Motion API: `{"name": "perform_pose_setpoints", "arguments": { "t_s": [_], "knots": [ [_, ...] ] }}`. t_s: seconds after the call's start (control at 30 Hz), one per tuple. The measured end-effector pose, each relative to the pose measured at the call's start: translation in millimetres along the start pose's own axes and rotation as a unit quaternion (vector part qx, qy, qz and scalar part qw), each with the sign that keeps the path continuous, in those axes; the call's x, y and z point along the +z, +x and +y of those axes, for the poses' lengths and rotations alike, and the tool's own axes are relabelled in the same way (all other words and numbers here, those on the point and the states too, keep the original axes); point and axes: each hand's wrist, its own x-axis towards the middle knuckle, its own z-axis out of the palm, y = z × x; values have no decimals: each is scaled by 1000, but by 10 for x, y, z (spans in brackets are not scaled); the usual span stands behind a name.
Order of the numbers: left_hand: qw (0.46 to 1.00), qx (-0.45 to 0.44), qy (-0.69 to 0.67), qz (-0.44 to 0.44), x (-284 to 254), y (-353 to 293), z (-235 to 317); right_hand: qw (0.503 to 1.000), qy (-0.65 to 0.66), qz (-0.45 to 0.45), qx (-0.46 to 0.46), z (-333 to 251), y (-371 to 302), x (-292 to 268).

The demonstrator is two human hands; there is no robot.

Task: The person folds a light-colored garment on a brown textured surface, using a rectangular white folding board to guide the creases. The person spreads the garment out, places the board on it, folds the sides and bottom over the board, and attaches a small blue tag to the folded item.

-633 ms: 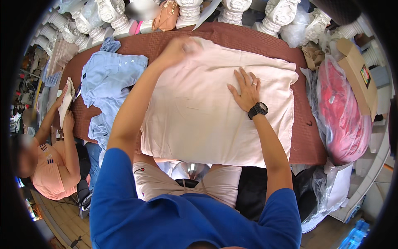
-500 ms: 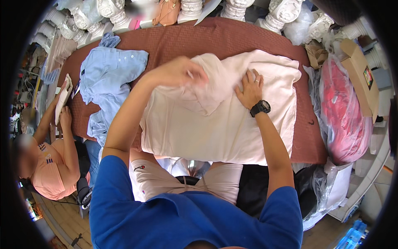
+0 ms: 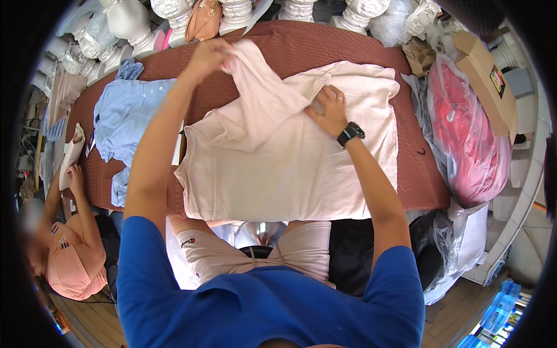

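A pale pink shirt (image 3: 278, 174) lies spread over the brown table cover in front of me. My left hand (image 3: 210, 58) is closed on the end of a sleeve, drawn up and away toward the far left. From there the sleeve runs down to the body of the shirt. My right hand (image 3: 332, 110), with a black watch on its wrist, lies on the upper part of the shirt. Its fingertips press at a fold beside the sleeve; whether they pinch any cloth is hard to make out. A light blue shirt (image 3: 130, 113) lies left of my left forearm.
White carved balusters (image 3: 299, 10) line the far edge, with a brown bag (image 3: 203, 20) among them. Red goods in clear plastic (image 3: 464, 133) and a cardboard box (image 3: 484, 75) stand at the right. A co-worker in a peach top (image 3: 78, 255) handles pale cloth (image 3: 71, 156) at the left.
My left hand has moved up and left, pulling the sleeve out from a bunched heap. My right hand has shifted slightly left across the shirt. The whole view has shifted a little.
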Motion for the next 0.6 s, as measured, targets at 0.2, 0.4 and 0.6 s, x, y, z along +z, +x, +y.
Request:
{"name": "perform_pose_setpoints", "arguments": {
  "t_s": [0.2, 0.4, 0.6],
  "knots": [
    [872, 250, 324, 269, -571, 720, -2, 988, 101, 113, -15, 939, 641, -349],
    [868, -83, 477, 114, -389, 626, -707, 978, -152, 57, 133, 1716, 922, -679],
    [920, -59, 360, 142, -303, 437, -898, 971, -159, -9, 177, 1842, 896, -560]
  ]
}}
